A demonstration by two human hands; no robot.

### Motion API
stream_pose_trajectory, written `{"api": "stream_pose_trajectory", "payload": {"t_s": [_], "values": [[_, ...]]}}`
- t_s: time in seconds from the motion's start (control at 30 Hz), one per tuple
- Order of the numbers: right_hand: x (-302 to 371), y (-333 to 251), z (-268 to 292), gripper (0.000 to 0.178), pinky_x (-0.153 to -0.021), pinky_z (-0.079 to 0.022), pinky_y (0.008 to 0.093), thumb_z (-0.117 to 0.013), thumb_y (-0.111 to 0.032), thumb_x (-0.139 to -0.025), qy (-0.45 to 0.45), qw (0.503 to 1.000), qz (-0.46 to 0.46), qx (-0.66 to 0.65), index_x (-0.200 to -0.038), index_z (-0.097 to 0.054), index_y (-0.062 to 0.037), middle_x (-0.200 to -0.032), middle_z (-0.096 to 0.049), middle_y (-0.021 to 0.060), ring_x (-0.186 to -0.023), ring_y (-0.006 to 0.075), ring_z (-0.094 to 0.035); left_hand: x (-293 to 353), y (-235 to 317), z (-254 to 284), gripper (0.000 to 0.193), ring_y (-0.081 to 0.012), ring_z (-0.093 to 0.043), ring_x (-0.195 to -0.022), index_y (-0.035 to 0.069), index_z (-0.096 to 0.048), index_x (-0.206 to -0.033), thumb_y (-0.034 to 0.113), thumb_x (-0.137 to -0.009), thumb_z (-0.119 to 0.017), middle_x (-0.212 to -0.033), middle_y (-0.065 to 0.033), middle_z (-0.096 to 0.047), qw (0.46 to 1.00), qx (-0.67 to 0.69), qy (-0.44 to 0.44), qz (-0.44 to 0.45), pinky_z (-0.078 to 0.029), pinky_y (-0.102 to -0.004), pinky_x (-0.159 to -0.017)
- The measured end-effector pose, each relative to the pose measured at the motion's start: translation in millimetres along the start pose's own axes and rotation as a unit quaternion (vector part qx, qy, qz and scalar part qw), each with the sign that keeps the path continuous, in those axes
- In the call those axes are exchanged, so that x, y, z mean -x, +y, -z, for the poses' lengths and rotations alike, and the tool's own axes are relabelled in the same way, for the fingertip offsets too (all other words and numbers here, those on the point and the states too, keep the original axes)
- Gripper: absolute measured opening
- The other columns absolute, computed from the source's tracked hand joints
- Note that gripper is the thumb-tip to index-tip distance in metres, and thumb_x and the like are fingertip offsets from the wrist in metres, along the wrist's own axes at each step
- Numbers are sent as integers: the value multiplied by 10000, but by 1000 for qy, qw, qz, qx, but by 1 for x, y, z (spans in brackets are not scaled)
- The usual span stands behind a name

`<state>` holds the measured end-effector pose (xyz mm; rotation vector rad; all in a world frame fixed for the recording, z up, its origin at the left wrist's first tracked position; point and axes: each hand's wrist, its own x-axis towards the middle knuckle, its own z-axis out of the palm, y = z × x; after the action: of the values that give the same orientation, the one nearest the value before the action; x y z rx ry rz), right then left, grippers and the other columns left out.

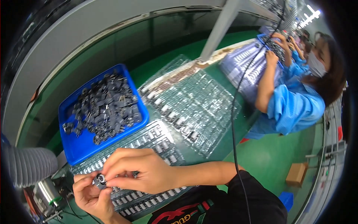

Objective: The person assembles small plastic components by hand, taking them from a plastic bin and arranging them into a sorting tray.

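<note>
At near left, my left hand [88, 196] and right hand [141, 171] pinch a small dark part [99, 182] between fingertips, before a blue tray [77, 147] of dark pieces [106, 106].

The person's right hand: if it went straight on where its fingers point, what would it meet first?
The right hand would first meet the small dark-grey part with a pale ring at its fingertips, then probably the left hand; depth is unclear.
</note>
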<state>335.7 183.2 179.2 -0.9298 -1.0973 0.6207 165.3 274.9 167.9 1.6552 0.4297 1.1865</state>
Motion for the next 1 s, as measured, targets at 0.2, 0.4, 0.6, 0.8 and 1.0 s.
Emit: {"api": "stream_pose_trajectory", "payload": {"t_s": [0.2,0.4,0.6,0.8,1.0], "values": [[17,-39,56,144,-617,-533,262,-754,-29,-794,-20,982,51,182,-925,-697,-21,-1023,-673,92,-778,169,-660,-14,5,-13,400,-273,-600,-1031,-9,-568,-1134,182,-833,-749,-1174,-157,-550,990,76,-88,79,-526,-340,-837],[76,-67,132,189,-721,-533,325,-744,40,-698,38,895,-25,445,-872,-693,-16,-959,-684,104,-853,253,-670,-24,24,8,209,-280,-632,-940,-44,-580,-1060,37,-869,-607,-1068,-186,-582,994,-2,-19,104,-556,-336,-769],[106,-64,146,184,-680,-519,349,-734,40,-669,13,817,-63,574,-830,-674,-26,-927,-679,92,-794,268,-639,-28,50,2,180,-221,-626,-907,-44,-651,-968,-39,-789,-637,-1018,-167,-638,967,-227,-56,102,-502,-305,-770],[118,-47,152,175,-713,-519,366,-731,43,-679,40,845,-55,531,-829,-670,-23,-931,-686,97,-819,278,-652,-59,24,18,171,-302,-642,-875,-3,-674,-981,7,-812,-653,-969,-138,-678,887,-444,-106,64,-500,-356,-763],[121,-44,150,186,-714,-534,341,-736,25,-698,66,863,-82,495,-876,-701,-18,-957,-673,120,-841,272,-659,-90,-31,46,283,-372,-613,-1012,7,-633,-1114,95,-845,-653,-1087,-178,-656,830,-530,-156,73,-485,-427,-880]]}}
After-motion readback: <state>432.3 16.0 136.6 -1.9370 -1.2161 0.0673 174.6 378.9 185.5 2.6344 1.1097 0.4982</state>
